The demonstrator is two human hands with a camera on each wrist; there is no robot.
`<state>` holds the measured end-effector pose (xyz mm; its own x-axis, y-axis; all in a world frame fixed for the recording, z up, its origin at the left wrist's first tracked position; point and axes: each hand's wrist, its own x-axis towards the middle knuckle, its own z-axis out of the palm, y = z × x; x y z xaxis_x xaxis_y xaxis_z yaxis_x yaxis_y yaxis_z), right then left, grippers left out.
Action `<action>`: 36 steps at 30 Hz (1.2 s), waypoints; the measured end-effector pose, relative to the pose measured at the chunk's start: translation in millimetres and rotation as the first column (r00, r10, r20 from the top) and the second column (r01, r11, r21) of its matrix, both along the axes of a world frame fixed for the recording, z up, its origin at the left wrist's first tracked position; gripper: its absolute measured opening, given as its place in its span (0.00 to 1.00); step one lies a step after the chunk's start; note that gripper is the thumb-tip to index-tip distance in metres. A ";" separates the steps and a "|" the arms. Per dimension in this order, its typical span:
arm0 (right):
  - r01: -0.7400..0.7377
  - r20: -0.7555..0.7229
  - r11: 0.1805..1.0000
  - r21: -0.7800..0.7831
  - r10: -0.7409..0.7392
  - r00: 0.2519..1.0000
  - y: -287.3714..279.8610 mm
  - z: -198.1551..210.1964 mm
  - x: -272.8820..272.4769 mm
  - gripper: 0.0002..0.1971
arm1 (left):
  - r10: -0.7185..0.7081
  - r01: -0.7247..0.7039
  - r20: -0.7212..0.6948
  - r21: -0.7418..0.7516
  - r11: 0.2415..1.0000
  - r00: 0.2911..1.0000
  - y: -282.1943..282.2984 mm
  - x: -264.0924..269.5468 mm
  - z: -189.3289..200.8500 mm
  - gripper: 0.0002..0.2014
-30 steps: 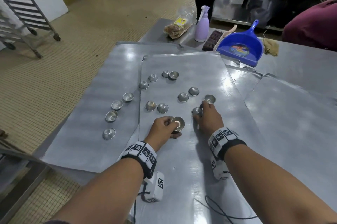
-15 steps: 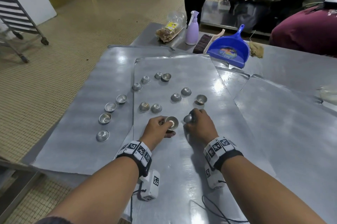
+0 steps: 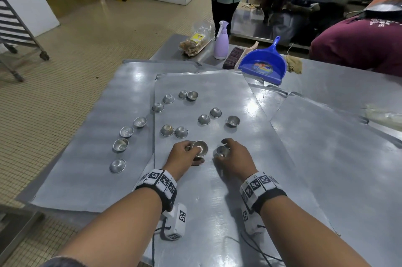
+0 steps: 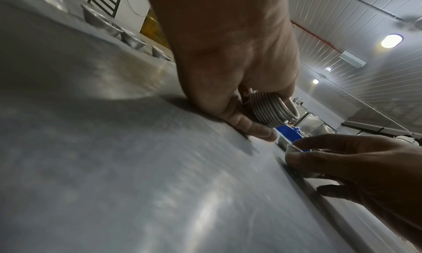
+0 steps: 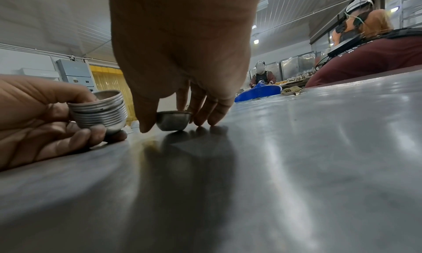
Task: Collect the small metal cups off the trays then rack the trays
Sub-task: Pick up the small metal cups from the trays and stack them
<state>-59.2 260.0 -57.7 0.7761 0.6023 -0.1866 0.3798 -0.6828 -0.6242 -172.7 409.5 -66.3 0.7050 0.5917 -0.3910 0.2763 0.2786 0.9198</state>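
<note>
My left hand grips a nested stack of small metal cups low over the top tray; the stack's ridged rims show tilted in the left wrist view. Just to its right, my right hand pinches a single cup between thumb and fingers. That cup sits upright at the tray surface. Several loose cups lie farther out on the top tray, most upside down. Several more cups line the left tray.
A third tray overlaps on the right. At the table's far end are a blue dustpan, a brush, a lilac spray bottle and a food bag. A wheeled rack stands far left. People stand behind and at right.
My right hand has drawn back from the far cups with one cup and brought it left, close beside the stack. The left hand has stayed put with its stack.
</note>
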 end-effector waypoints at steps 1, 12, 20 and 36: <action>0.001 -0.001 1.000 -0.019 -0.001 1.000 0.2 -0.7 -0.2 0.30 | 0.001 -0.001 -0.001 0.001 1.000 1.000 -0.1 0.2 -0.1 0.08; 0.017 -0.001 0.984 0.176 -0.017 1.000 -8.0 6.7 -4.4 0.30 | 0.035 -0.035 -0.004 -0.015 0.999 0.999 -2.8 2.4 13.2 0.07; -0.047 -0.003 0.920 0.390 0.052 0.999 3.1 33.9 -20.0 0.29 | 0.050 -0.043 0.070 -0.099 0.994 0.996 -13.0 8.4 26.9 0.14; -0.031 -0.013 0.998 0.054 0.032 0.999 -14.0 9.5 25.7 0.26 | 0.068 -0.072 -0.055 -0.078 0.994 0.996 2.4 20.4 27.9 0.05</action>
<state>-33.5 246.0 -48.1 0.7543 0.6358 -0.1638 0.3916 -0.6358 -0.6651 -152.3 411.9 -38.4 0.6402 0.6041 -0.4745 0.3011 0.3710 0.8785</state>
